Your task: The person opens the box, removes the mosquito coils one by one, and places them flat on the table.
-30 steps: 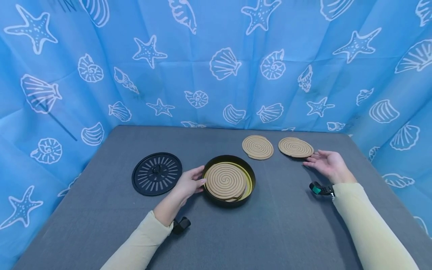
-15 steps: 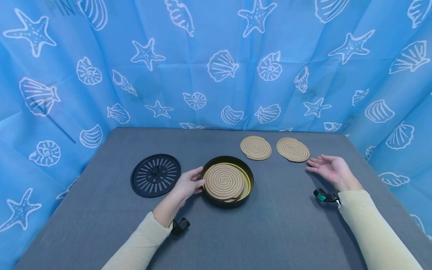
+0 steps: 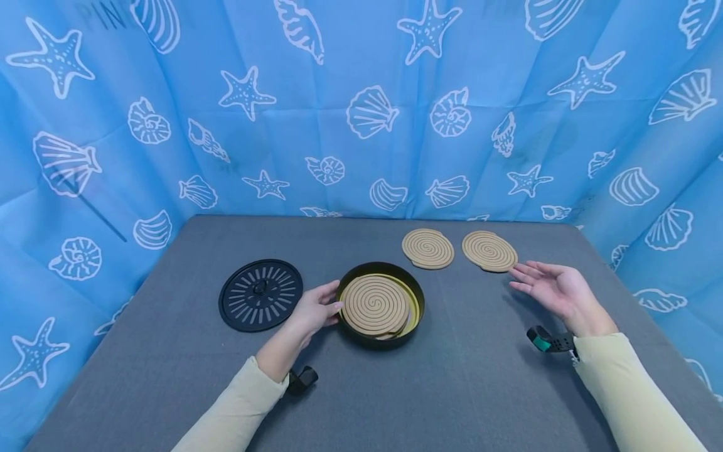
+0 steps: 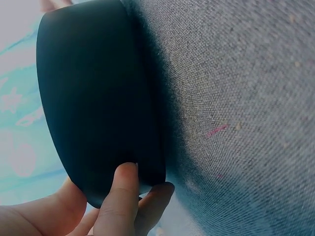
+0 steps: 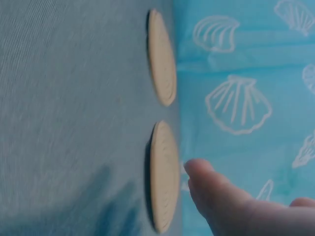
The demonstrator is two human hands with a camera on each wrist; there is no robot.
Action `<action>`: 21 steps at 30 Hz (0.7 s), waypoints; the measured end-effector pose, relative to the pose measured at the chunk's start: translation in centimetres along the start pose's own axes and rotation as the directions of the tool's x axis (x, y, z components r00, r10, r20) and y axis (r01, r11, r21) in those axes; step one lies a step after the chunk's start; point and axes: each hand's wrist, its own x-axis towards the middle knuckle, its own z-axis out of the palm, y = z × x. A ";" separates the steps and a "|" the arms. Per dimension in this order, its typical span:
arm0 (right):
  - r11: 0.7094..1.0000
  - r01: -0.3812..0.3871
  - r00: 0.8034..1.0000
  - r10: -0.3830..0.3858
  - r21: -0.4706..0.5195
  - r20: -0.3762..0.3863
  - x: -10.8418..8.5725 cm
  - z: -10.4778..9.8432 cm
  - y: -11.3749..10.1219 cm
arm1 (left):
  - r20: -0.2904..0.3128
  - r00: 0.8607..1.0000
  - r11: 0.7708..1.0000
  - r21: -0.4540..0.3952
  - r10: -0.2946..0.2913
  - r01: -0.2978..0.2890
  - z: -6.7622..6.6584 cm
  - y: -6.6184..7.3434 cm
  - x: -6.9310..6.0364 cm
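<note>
Cloth, dark grey, covers the table before a blue curtain printed with white shells. The left grip holds a black tin mid-table, spiral discs inside; the right grip, relaxed and holding nothing, is just beside a loose disc near the far edge.

From above, the head camera faces forward and down; wrist cameras, low and nearer (both tipped sideways), share its black tin, left, and loose mosquito coils, right.
</note>
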 end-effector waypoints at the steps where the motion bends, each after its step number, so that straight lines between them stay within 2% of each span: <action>1: 1.000 0.001 1.000 -0.001 -0.007 0.006 -0.1 0.1 0.2 | -0.002 1.000 1.000 -0.002 -0.001 0.001 0.0 -0.1 0.0; 9: 0.999 -0.011 0.999 0.013 -0.051 0.051 -1.0 1.2 1.4 | -0.003 1.000 1.000 0.001 -0.002 0.002 0.0 -0.1 0.0; 21: 0.983 -0.042 0.986 0.069 -0.181 0.150 -1.9 3.1 3.6 | -0.010 1.000 1.000 0.012 -0.005 0.005 -0.1 -0.2 0.1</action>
